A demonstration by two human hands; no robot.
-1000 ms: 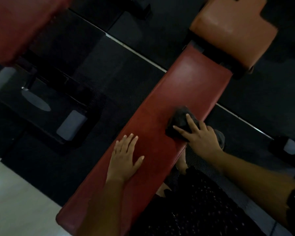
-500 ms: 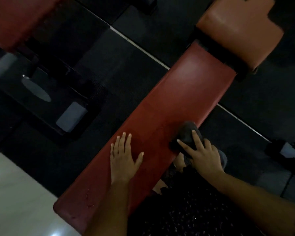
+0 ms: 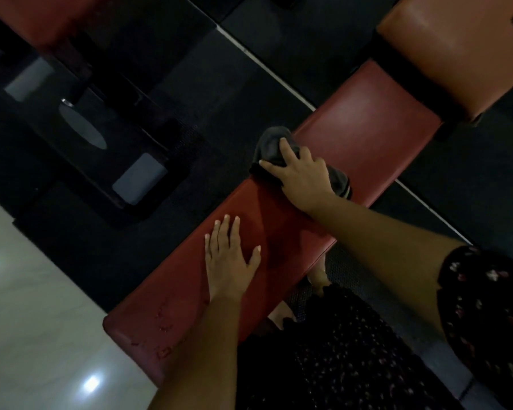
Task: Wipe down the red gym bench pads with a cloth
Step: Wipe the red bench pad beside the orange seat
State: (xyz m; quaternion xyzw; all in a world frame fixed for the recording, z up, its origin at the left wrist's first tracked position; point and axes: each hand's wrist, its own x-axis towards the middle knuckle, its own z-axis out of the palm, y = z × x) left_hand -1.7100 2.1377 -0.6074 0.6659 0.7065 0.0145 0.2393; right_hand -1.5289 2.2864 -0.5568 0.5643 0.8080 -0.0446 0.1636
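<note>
On the worn red pad (image 3: 367, 137), right hand (image 3: 302, 176) presses dark cloth (image 3: 269, 144); left hand (image 3: 225, 258) lies flat.

Hands: two, left hand (image 3: 228, 261) and right hand (image 3: 302, 176).
Cloth (image 3: 270, 145): one, dark grey.
Red pads: two, long pad (image 3: 367, 128) and corner pad (image 3: 27, 19).
Orange pad (image 3: 456, 48): one.
Grey end caps: two, near cap (image 3: 139, 179), far cap (image 3: 27, 81).

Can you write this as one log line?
step: wiping | right hand: presses dark cloth on red bench pad, far edge | left hand: flat on pad
</note>
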